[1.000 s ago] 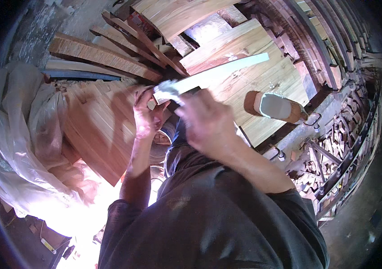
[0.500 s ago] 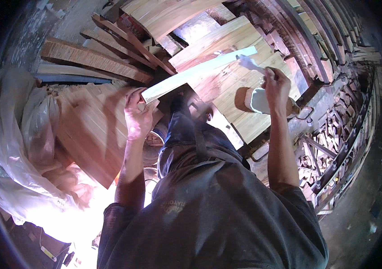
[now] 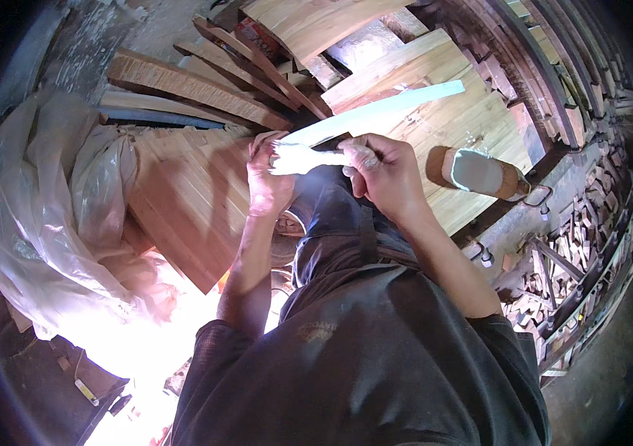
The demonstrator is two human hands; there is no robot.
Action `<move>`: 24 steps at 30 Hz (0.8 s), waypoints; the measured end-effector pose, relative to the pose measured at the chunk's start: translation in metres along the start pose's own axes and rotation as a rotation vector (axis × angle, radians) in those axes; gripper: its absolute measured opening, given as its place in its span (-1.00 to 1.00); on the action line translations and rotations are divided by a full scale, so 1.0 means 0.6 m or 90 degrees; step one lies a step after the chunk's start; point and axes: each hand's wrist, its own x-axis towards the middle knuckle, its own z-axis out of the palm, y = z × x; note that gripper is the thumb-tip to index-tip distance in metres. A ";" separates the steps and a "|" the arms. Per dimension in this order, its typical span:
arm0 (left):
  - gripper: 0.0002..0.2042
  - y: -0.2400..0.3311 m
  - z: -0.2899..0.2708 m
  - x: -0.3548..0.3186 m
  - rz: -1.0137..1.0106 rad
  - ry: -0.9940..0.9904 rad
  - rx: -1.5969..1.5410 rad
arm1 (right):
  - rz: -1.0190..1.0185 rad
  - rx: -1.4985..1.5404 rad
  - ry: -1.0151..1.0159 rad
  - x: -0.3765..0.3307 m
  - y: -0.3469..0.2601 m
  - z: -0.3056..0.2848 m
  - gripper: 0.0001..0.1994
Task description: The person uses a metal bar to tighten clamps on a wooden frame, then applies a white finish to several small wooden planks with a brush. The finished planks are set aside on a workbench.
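My left hand (image 3: 268,182) grips the near end of a long thin wooden strip (image 3: 398,104) smeared white, which reaches up and to the right over my knee. My right hand (image 3: 387,175) is closed on a short flat white-coated spreader (image 3: 309,157), its tip pressed on the strip's near end right beside my left fingers. An oval wooden dish of white paste (image 3: 478,173) sits on the slatted wooden panel (image 3: 472,123) just right of my right hand.
A second slatted panel (image 3: 190,201) leans at my left knee. Loose planks and offcuts (image 3: 182,82) are piled beyond it. Crumpled clear plastic sheeting (image 3: 49,208) lies at the left. Metal racks with wood pieces (image 3: 584,260) line the right side.
My right hand has drawn the spreader back from the strip's far end to its near end beside my left hand. The left hand has kept its grip.
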 end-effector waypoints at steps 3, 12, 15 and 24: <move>-0.61 0.018 0.009 -0.001 -0.049 -0.029 0.030 | -0.035 0.099 0.003 0.012 0.011 -0.007 -0.78; -0.62 0.011 -0.004 -0.008 0.113 -0.031 0.239 | -0.082 0.006 -0.020 -0.018 0.039 -0.007 -0.84; -0.59 0.006 -0.006 -0.010 0.011 -0.029 0.206 | -0.034 -0.011 0.114 0.002 0.047 -0.065 -0.85; -0.65 0.000 -0.013 -0.011 -0.062 -0.067 0.122 | -0.064 -0.147 0.570 -0.018 0.117 -0.351 -0.78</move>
